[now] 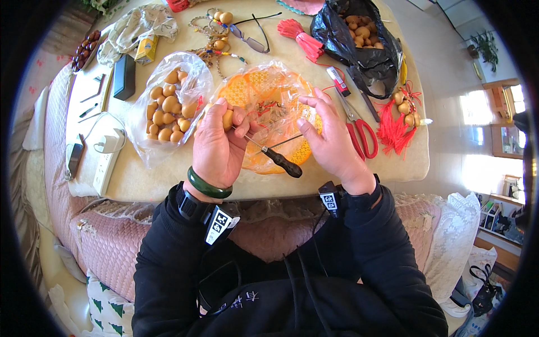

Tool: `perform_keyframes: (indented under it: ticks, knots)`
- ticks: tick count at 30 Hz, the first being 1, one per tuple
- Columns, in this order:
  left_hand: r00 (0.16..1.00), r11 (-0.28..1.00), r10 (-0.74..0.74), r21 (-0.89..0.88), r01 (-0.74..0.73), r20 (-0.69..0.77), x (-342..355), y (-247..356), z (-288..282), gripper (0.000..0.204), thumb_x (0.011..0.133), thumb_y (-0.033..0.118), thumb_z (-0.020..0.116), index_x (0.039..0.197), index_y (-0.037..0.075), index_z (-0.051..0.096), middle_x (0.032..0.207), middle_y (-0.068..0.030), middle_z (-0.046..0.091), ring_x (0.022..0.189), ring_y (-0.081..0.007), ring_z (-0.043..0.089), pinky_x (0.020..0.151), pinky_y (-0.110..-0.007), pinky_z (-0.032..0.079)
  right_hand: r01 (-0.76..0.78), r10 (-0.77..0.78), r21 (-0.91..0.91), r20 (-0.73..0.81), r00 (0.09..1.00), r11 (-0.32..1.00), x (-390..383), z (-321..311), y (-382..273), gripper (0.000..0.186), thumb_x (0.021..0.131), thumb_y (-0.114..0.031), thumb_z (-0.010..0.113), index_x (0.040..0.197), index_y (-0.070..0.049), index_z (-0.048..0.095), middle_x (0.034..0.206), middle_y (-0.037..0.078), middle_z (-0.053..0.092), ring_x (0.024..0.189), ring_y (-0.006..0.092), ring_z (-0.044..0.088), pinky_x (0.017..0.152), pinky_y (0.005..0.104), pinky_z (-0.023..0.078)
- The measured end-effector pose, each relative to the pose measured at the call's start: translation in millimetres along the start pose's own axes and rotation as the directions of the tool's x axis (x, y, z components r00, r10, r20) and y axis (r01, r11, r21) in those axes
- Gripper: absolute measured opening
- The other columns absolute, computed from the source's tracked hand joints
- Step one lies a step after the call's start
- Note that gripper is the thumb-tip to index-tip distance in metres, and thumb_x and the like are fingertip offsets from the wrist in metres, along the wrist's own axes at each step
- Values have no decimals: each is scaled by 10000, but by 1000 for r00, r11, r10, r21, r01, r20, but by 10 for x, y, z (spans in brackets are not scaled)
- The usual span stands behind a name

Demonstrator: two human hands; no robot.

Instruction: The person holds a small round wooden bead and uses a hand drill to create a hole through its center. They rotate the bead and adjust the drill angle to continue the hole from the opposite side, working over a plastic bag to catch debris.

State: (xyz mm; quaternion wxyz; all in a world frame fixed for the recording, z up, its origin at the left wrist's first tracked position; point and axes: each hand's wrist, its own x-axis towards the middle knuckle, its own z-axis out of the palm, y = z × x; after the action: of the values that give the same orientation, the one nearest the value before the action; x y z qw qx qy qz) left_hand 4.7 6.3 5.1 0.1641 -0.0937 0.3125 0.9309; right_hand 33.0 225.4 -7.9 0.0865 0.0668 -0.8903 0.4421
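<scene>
My left hand (216,149), a green bangle at its wrist, is closed round a small tan gourd (227,119). A black-handled awl (282,162) points its thin metal shaft up to the gourd and fingers; whether the tip is inside the gourd is hidden. My right hand (331,137) is open, thumb and forefinger apart. A dark thin rod (286,141) slants below the right thumb; I cannot tell whether they touch. Beneath both hands lies an orange patterned tray (252,87) lined with clear plastic, holding small red and dark bits.
A clear bag of small gourds (168,109) sits left, a black bag of gourds (359,56) far right. Red-handled scissors (362,135), a red-tasselled gourd string (401,121) and red tassels (300,39) lie right. Glasses (252,39) lie behind; a white power strip (106,168) at left.
</scene>
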Motion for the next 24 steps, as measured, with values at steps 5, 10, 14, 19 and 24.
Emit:
perform_keyframes:
  ticks: [5, 10, 14, 19, 24]
  knots:
    - [1000, 1000, -18, -14, 18, -14, 15, 8, -6, 245, 1043, 244, 486, 844, 102, 512, 764, -13, 500, 666, -125, 460, 803, -362, 498, -28, 22, 49, 105, 994, 998, -72, 3, -102, 381, 985, -205, 606, 1318, -28, 552, 1444, 292, 461, 1443, 391, 355, 1137, 420, 328]
    - [1000, 1000, 0, -8, 0, -6, 31, 2, -18, 239, 1040, 228, 485, 838, 102, 497, 758, -13, 491, 672, -131, 451, 800, -366, 483, 135, -133, -81, 29, 991, 987, -93, -83, -326, 411, 955, -210, 644, 1302, -5, 561, 1353, 285, 539, 1296, 426, 492, 1069, 443, 406]
    - [1000, 1000, 18, -11, -18, -15, 60, 6, -31, 224, 1038, 218, 484, 847, 99, 489, 747, -14, 494, 676, -139, 459, 804, -374, 472, 169, -183, 110, 136, 974, 979, -162, -3, -535, 406, 938, -187, 654, 1307, -39, 567, 1147, 218, 639, 1022, 408, 643, 855, 424, 535]
    - [997, 997, -16, -77, 10, -78, 54, -18, -33, 213, 1041, 229, 479, 868, 103, 488, 748, -16, 507, 693, -146, 479, 822, -379, 464, 196, -183, -59, 183, 966, 979, -278, 137, -616, 383, 918, -51, 652, 1294, -98, 602, 893, 139, 599, 714, 332, 628, 603, 352, 509]
    - [999, 997, -29, -71, 30, 14, 17, -83, 2, 221, 1042, 240, 479, 862, 114, 495, 770, -11, 503, 719, -146, 485, 842, -382, 457, 272, -268, -24, 112, 957, 962, -285, 256, -541, 327, 956, -71, 630, 1282, -79, 600, 806, 91, 571, 632, 274, 602, 550, 344, 488]
